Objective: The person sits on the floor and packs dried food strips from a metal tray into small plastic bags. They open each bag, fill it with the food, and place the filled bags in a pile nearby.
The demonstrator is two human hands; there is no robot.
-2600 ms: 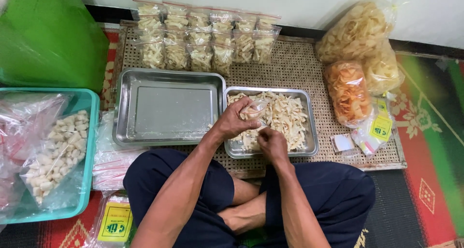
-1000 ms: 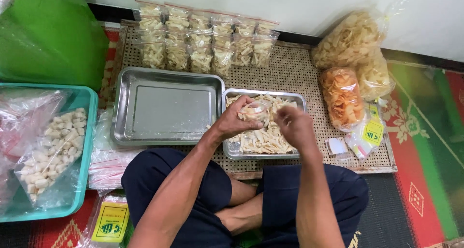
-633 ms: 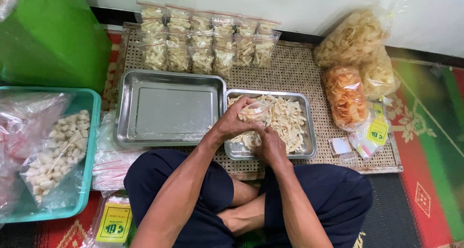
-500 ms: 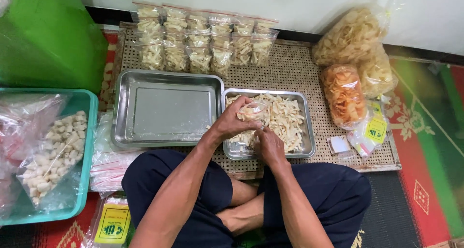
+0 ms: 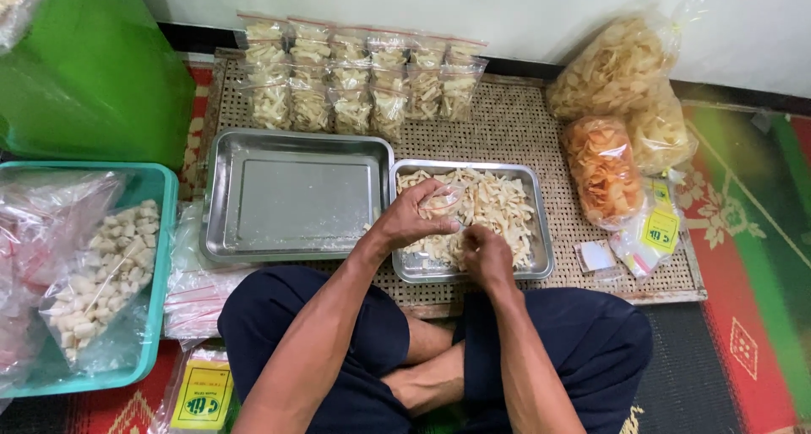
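Two hands over the cracker tray (image 5: 541, 256): left hand (image 5: 414, 223) grip grasping a small bag (image 5: 443, 201) (right hand (image 5: 483, 255) clenched).

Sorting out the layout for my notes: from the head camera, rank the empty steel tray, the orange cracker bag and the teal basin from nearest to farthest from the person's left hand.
From the left hand:
1. Empty steel tray, just left.
2. Orange cracker bag, to the right.
3. Teal basin, far left.

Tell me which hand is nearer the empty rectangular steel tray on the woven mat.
Left. The left hand holds a small clear plastic bag just past the empty rectangular steel tray's right rim. The right hand is farther right, down in the chip-filled steel tray.
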